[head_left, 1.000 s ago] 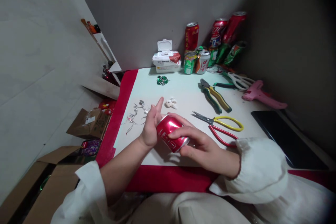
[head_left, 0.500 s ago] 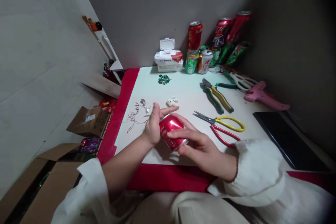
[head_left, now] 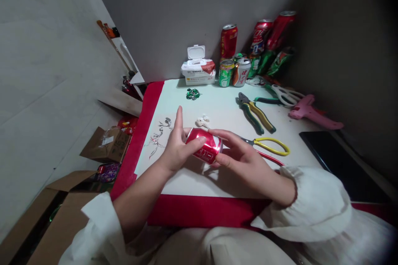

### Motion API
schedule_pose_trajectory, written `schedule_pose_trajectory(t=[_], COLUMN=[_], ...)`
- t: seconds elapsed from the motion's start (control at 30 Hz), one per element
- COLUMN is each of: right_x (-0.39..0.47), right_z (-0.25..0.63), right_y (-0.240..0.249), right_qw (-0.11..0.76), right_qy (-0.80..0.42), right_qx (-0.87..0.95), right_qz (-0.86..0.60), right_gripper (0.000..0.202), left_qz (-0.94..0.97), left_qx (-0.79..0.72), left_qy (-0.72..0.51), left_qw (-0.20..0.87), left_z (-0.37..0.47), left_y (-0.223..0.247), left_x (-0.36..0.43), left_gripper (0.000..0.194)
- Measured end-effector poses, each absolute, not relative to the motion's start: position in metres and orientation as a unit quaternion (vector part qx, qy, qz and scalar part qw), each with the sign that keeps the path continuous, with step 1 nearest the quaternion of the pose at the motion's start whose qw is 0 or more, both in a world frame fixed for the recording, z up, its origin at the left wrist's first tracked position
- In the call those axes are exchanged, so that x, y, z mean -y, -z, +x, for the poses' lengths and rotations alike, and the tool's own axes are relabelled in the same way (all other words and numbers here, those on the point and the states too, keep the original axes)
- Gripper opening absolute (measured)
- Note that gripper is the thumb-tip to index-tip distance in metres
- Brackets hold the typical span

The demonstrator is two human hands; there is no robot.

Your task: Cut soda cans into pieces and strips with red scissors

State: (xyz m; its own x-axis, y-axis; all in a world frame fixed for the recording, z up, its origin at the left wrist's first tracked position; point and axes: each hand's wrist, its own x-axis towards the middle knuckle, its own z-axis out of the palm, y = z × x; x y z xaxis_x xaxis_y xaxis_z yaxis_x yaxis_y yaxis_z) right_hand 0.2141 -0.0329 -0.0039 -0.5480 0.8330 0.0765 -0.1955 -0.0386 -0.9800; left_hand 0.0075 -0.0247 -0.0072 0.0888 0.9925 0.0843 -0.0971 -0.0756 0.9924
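Observation:
A short-looking red drink can [head_left: 207, 153] with white lettering lies tilted on its side between my hands, just above the white work surface. My left hand [head_left: 174, 149] grips its left end, the thumb laid across the can and one finger pointing up. My right hand [head_left: 245, 159] holds the silver-rimmed right end between thumb and fingers. Beyond the can sits a crumpled white wad [head_left: 202, 121]. To the left of it are thin silvery metal pieces [head_left: 157, 138]. Scissors with one yellow and one red handle [head_left: 273, 145] lie partly behind my right hand.
Green-and-yellow pliers [head_left: 256, 112], a pink glue gun [head_left: 311, 112] and a dark tablet-like slab [head_left: 338, 163] lie on the right. Green shiny pieces [head_left: 193, 94], a wipes pack [head_left: 199, 73] and several drink cans [head_left: 226, 73] are at the back. Cardboard boxes [head_left: 68, 215] stand lower left.
The can has turned to lie more level. My left hand has gone from an open palm beside it to gripping it with the thumb on top. My right hand has shifted slightly right.

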Motion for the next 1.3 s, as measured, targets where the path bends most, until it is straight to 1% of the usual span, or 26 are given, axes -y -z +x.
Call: schedule_pose_trajectory(t=[0.1, 0.2, 0.23, 0.33, 0.4, 0.63, 0.8, 1.0, 1.3], right_x=[0.028, 0.025, 0.024, 0.024, 0.025, 0.027, 0.028, 0.032, 0.038], right_z=[0.218, 0.218, 0.217, 0.215, 0.215, 0.214, 0.211, 0.205, 0.198], right_y=[-0.001, -0.003, -0.004, -0.003, -0.002, 0.002, 0.006, 0.006, 0.012], right_qw=[0.364, 0.365, 0.368, 0.377, 0.378, 0.366, 0.373, 0.407, 0.430], right_qy=[-0.677, -0.673, -0.671, -0.665, -0.671, -0.701, -0.701, -0.683, -0.654], right_qx=[0.570, 0.564, 0.564, 0.564, 0.559, 0.534, 0.532, 0.527, 0.536], right_qz=[-0.292, -0.309, -0.311, -0.312, -0.306, -0.300, -0.294, -0.300, -0.315], right_gripper=[0.044, 0.045, 0.046, 0.048, 0.048, 0.045, 0.040, 0.040, 0.041], left_qz=[0.508, 0.518, 0.528, 0.562, 0.573, 0.602, 0.615, 0.636, 0.669], left_qx=[-0.485, -0.526, -0.536, -0.555, -0.562, -0.553, -0.555, -0.539, -0.520], left_qy=[-0.510, -0.488, -0.478, -0.457, -0.451, -0.452, -0.445, -0.462, -0.466], left_qw=[0.496, 0.466, 0.454, 0.409, 0.389, 0.357, 0.341, 0.303, 0.257], left_z=[0.011, 0.012, 0.012, 0.013, 0.014, 0.017, 0.019, 0.017, 0.015], left_y=[0.005, 0.003, 0.002, 0.000, -0.001, -0.004, -0.005, 0.000, 0.002], left_x=[0.026, 0.026, 0.025, 0.024, 0.025, 0.028, 0.028, 0.028, 0.031], left_gripper=[0.126, 0.122, 0.116, 0.081, 0.064, 0.033, 0.026, 0.024, 0.026])
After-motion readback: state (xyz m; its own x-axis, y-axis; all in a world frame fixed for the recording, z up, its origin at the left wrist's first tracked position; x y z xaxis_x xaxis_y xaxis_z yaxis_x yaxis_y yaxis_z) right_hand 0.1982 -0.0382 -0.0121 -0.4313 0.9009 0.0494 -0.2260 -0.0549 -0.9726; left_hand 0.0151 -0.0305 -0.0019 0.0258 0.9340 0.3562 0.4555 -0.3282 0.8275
